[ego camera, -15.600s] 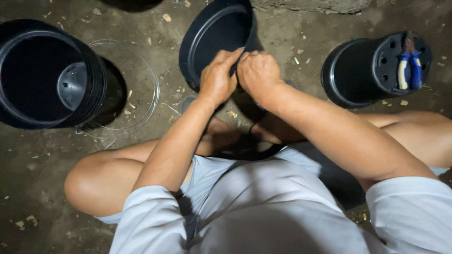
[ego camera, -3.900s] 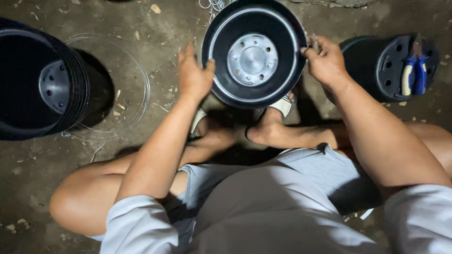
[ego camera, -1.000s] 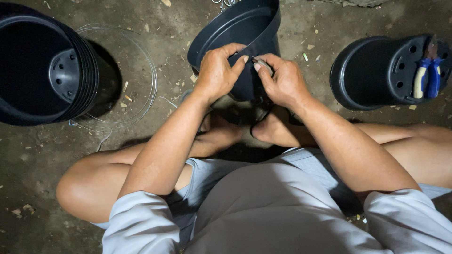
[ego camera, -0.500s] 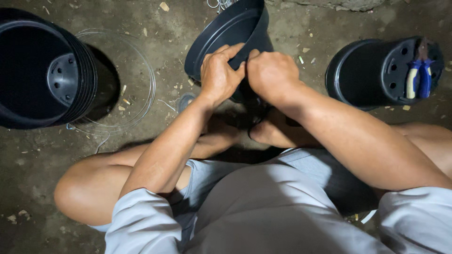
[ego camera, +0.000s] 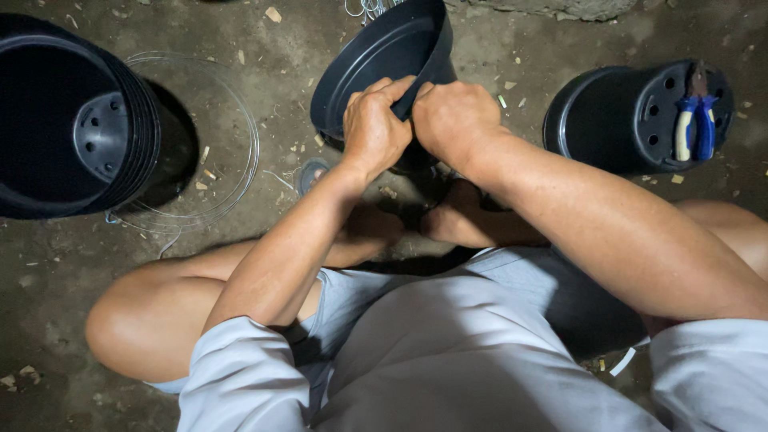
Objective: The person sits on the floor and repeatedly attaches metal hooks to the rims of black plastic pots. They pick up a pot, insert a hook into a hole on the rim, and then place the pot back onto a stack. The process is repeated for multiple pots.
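The person sits on the ground with a black pot (ego camera: 384, 60) tipped on its side between the feet. A few seconds ago the pot faced up at the camera and the hands were spread wide on its two sides. Now both hands are bunched close together on the near rim. The left hand (ego camera: 376, 128) curls tight over the rim, and its fingers are closed on it. The right hand (ego camera: 456, 120) is a closed fist just beside the left one, touching it. What the right fingers pinch is hidden, so it is hard to tell if they hold wire or only the rim. Since half a second ago the hands have hardly moved, so the work looks like small, careful finger work at one spot on the rim.

Around the black pot there is some room. To its left lies a loose coil of thin wire (ego camera: 232, 144) on the dirt floor (ego camera: 272, 48), and past the wire sits a stack of black pots (ego camera: 72, 128). To the right of the black pot another pot lies on its side (ego camera: 632, 116), with blue-handled pliers (ego camera: 694, 120) resting on its bottom. Behind the black pot there is a stone edge (ego camera: 560, 8), quite near. The person's knees close in the space in front.
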